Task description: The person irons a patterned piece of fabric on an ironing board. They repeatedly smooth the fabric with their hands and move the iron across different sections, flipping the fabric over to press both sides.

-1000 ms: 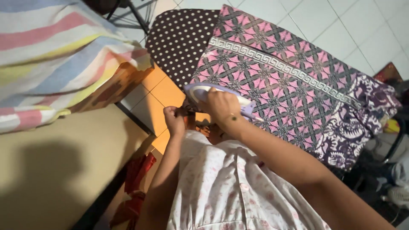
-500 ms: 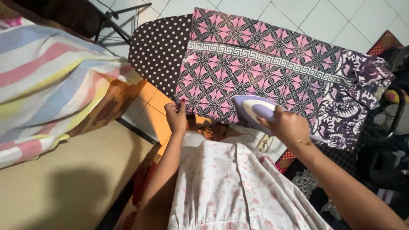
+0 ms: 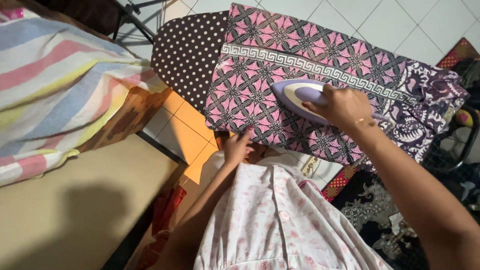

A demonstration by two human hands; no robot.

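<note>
A pink and black patterned cloth (image 3: 280,55) with a white key-pattern band lies spread over an ironing board (image 3: 187,52) covered in brown fabric with white dots. My right hand (image 3: 342,106) grips the handle of a purple and white iron (image 3: 296,96) that rests on the middle of the cloth. My left hand (image 3: 236,146) pinches the near edge of the cloth, just below the board's edge.
A striped pastel cloth (image 3: 55,85) covers furniture at the left, with a beige surface (image 3: 80,200) below it. White floor tiles (image 3: 395,25) lie beyond the board. Dark patterned mats (image 3: 370,205) and cluttered items (image 3: 460,130) sit at the right.
My right hand has slid the iron from the cloth's near edge rightwards, then up onto its middle. My left hand has moved right along the cloth's near edge.
</note>
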